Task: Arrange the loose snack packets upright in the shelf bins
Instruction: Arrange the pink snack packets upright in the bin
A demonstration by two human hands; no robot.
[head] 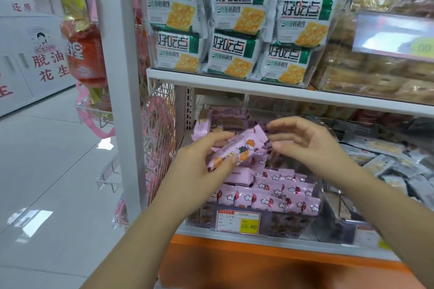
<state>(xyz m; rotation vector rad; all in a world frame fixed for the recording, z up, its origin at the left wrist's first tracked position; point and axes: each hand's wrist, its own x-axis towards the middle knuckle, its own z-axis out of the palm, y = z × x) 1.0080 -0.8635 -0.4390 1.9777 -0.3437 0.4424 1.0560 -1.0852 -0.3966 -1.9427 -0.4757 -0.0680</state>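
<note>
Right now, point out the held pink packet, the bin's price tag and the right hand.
pink packet (237, 150), head view, printed face.
price tag (238, 222), head view, label centre.
right hand (310, 141), head view, middle of hand.

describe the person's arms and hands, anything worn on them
Nothing worn shows. The left hand and right hand are bare: no gloves or rings. The left forearm and right forearm are uncovered down to the picture's edge, with no sleeve, watch or bracelet. The visible nails look short and unpainted.
</note>
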